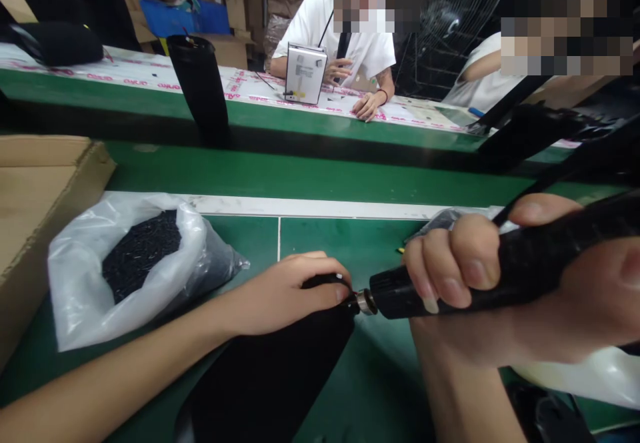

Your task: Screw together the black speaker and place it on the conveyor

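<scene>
At lower centre, the left hand (290, 296) grips the black case (280, 376); the right hand (500, 329), wrapped round the screwdriver (540, 263), should hold it straight and steady.

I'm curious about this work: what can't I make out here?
In the head view:
Rear of black tool: cut off by right edge.
Lower end of black case: cut off by bottom edge.
Palm of the left hand: hidden by its back.
Black pieces: individually too small.
</scene>
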Available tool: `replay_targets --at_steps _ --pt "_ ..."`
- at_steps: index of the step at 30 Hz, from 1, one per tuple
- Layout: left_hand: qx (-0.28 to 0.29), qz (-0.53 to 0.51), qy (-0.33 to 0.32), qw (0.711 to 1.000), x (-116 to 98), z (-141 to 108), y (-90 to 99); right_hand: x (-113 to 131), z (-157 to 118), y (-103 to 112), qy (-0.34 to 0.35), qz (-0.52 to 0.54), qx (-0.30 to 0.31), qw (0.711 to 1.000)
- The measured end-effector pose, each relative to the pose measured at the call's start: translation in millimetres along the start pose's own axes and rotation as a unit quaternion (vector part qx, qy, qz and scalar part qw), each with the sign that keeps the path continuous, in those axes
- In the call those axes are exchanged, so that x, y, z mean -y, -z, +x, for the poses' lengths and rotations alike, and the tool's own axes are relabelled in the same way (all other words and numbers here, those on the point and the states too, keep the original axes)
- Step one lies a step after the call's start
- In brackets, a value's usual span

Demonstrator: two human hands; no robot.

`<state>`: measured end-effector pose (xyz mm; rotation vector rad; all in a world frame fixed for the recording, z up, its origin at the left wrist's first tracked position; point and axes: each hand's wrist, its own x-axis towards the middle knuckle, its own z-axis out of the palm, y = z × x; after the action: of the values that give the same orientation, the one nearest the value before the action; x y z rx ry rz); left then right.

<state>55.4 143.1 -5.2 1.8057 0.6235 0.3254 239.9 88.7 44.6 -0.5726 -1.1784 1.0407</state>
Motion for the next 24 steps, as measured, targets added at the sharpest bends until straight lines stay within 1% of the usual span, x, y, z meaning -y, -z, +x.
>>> replay_targets --at_steps 1,2,5,6,8,11,13,14,15,16,17,19,20,21,23,24 --pt "0.001 0.004 -0.001 1.000 -0.8 0.1 0.3 2.1 -1.4 2.3 -0.020 0.002 -0.002 1.000" --pt "0.001 0.009 -0.003 1.000 -1.6 0.1 0.4 4.4 -2.8 4.5 -0.047 0.006 -0.018 0.999" --pt "-0.001 0.023 -0.009 1.000 -2.6 0.1 -0.4 10.6 -5.8 8.5 -0.150 0.033 -0.097 0.983" --pt "-0.003 0.026 -0.010 1.000 -2.2 0.1 -1.1 12.2 -6.4 8.6 -0.175 0.039 -0.111 0.978" --pt "-0.009 0.029 -0.014 0.999 -0.4 0.4 -3.0 14.7 -7.9 6.4 -0.209 0.047 -0.123 0.969" --pt "-0.013 0.028 -0.019 0.999 2.3 0.7 -5.5 16.4 -14.4 -2.2 -0.223 0.036 -0.114 0.967" --pt "-0.011 0.025 -0.023 0.999 3.3 0.5 -6.0 16.7 -21.0 -10.0 -0.200 0.007 -0.090 0.976" --pt "-0.011 0.024 -0.025 0.999 3.5 0.2 -5.9 16.7 -23.9 -14.0 -0.170 -0.015 -0.075 0.982" --pt "-0.012 0.023 -0.026 0.999 3.7 -0.1 -5.6 16.5 -25.9 -17.5 -0.124 -0.043 -0.054 0.990" --pt "-0.015 0.022 -0.027 0.999 3.9 -0.5 -5.2 16.2 -26.6 -20.5 -0.063 -0.071 -0.024 0.995" --pt "-0.018 0.021 -0.028 0.999 4.2 -0.8 -4.7 15.7 -26.0 -22.6 -0.003 -0.095 -0.004 0.995" --pt "-0.019 0.017 -0.033 0.999 4.9 -1.2 -3.6 14.1 -21.1 -24.0 0.086 -0.118 0.003 0.989" --pt "-0.018 0.015 -0.035 0.999 5.3 -1.3 -3.2 12.8 -17.6 -23.5 0.106 -0.115 -0.009 0.988" --pt "-0.016 0.013 -0.037 0.999 5.7 -1.3 -2.8 11.2 -14.1 -22.4 0.111 -0.103 -0.030 0.988" --pt "-0.014 0.010 -0.040 0.999 6.2 -1.1 -2.5 6.7 -8.1 -19.6 0.089 -0.064 -0.083 0.991" --pt "-0.014 0.009 -0.040 0.999 6.4 -1.0 -2.5 4.2 -6.0 -18.5 0.075 -0.038 -0.098 0.992"
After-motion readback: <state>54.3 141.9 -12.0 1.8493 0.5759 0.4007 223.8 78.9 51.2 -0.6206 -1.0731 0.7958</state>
